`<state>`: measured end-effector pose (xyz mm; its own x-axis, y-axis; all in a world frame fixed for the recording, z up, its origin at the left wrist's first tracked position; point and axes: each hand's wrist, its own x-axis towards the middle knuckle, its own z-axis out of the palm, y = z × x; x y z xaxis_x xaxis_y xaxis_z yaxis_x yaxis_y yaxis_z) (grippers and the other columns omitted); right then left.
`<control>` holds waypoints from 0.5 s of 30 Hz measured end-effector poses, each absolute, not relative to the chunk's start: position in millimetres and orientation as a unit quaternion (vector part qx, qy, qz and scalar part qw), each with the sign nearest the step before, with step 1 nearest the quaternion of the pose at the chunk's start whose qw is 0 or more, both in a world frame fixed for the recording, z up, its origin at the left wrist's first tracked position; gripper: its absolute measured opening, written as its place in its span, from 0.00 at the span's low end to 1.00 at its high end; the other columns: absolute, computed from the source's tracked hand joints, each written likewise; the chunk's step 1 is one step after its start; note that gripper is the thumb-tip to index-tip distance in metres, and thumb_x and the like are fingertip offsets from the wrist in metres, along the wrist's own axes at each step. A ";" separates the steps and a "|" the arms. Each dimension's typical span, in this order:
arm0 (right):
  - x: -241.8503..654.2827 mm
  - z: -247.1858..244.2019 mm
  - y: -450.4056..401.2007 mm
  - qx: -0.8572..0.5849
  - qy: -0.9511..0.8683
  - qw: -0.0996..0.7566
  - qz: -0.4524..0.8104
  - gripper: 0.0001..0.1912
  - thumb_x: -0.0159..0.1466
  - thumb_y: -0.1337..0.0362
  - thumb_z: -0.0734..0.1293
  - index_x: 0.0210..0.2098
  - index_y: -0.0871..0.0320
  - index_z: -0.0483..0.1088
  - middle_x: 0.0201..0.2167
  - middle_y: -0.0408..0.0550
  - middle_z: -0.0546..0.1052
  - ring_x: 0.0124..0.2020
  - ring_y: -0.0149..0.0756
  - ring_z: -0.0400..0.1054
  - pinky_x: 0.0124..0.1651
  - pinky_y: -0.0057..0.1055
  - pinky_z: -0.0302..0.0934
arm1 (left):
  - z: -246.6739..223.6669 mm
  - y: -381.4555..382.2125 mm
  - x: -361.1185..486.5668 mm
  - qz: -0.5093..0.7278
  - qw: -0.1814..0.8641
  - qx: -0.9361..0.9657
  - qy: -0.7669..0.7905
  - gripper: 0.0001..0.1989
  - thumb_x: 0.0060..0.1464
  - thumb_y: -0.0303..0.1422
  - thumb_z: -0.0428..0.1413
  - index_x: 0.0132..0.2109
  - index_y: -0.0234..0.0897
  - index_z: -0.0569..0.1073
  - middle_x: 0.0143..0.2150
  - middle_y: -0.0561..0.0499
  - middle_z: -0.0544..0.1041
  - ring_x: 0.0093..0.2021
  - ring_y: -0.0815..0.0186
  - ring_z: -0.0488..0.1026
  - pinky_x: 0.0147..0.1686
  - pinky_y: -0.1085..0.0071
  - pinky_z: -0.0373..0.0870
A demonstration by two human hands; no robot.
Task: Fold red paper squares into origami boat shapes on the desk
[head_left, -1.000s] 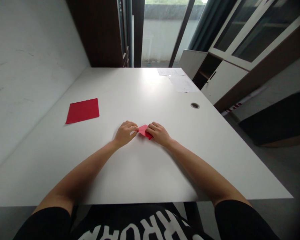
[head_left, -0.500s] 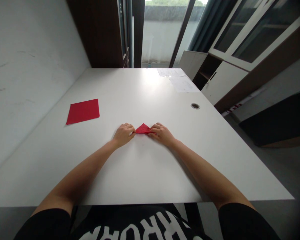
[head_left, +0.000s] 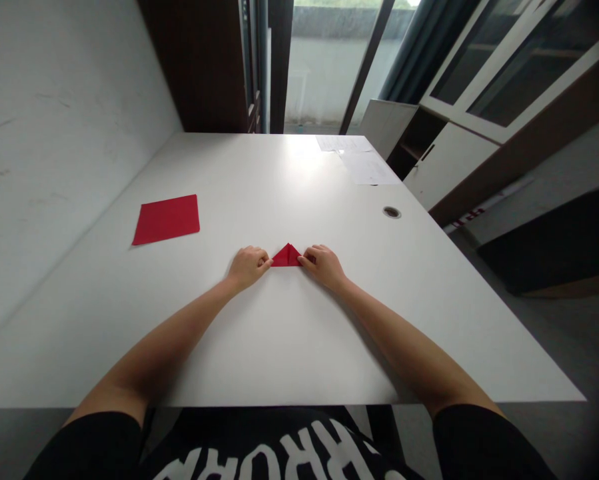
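Note:
A small folded red paper triangle (head_left: 286,257) lies flat on the white desk (head_left: 284,333), its point aimed away from me. My left hand (head_left: 248,267) has its fingertips at the triangle's left corner. My right hand (head_left: 323,266) presses in at the right corner with curled fingers. Both hands rest on the desk, and the triangle's middle shows between them. Further left, an unfolded square of red paper (head_left: 166,220) lies flat on the desk, away from both hands.
Loose white papers (head_left: 362,160) lie at the far end of the desk, near a round cable grommet (head_left: 392,212). A white wall runs along the left side. A white cabinet with glass doors stands beyond the right side.
The red paper has gone from a tilted, rumpled fold to a neat flat triangle. My hands have drawn slightly apart to its two corners. The red square has not moved.

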<state>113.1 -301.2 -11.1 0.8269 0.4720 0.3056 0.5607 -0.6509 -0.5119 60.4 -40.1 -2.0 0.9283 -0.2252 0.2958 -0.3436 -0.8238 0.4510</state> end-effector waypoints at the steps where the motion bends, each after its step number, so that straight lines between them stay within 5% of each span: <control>1: 112.6 -11.2 -301.2 -0.909 -0.281 0.299 -0.076 0.13 0.68 0.57 0.66 0.28 0.55 0.71 0.28 0.47 0.74 0.33 0.39 0.64 0.38 0.35 0.55 | -2.2 -40.3 60.6 0.116 0.258 0.948 -0.146 0.11 0.60 0.35 0.57 0.29 0.40 0.74 0.28 0.50 0.76 0.33 0.60 0.69 0.37 0.63 0.61; 8: 111.9 -12.6 -299.0 -0.923 -0.270 0.259 -0.090 0.13 0.67 0.57 0.68 0.28 0.54 0.68 0.28 0.47 0.74 0.33 0.40 0.64 0.39 0.35 0.55 | -2.4 -41.4 61.1 0.125 0.238 0.951 -0.150 0.10 0.58 0.34 0.60 0.29 0.40 0.72 0.31 0.49 0.75 0.34 0.59 0.69 0.39 0.62 0.62; 12: 111.6 -12.7 -297.1 -0.929 -0.269 0.237 -0.094 0.12 0.67 0.57 0.68 0.29 0.54 0.68 0.28 0.48 0.75 0.33 0.40 0.64 0.39 0.36 0.54 | -1.0 -44.3 59.2 0.144 0.202 0.951 -0.183 0.02 0.61 0.31 0.58 0.38 0.40 0.76 0.39 0.46 0.77 0.42 0.57 0.71 0.44 0.60 0.65; 15: 110.3 -11.6 -295.9 -0.931 -0.272 0.224 -0.098 0.13 0.68 0.56 0.67 0.29 0.54 0.68 0.29 0.49 0.75 0.34 0.41 0.64 0.39 0.36 0.53 | -1.4 -48.0 57.9 0.146 0.197 0.940 -0.237 0.10 0.63 0.26 0.53 0.46 0.41 0.77 0.48 0.45 0.78 0.48 0.57 0.72 0.50 0.59 0.67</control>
<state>110.3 -295.9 -11.6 0.8332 0.4619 0.3040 0.5497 -0.7516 -0.3647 57.9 -48.0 -1.4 0.8449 -0.3890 0.3673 -0.5038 -0.8095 0.3016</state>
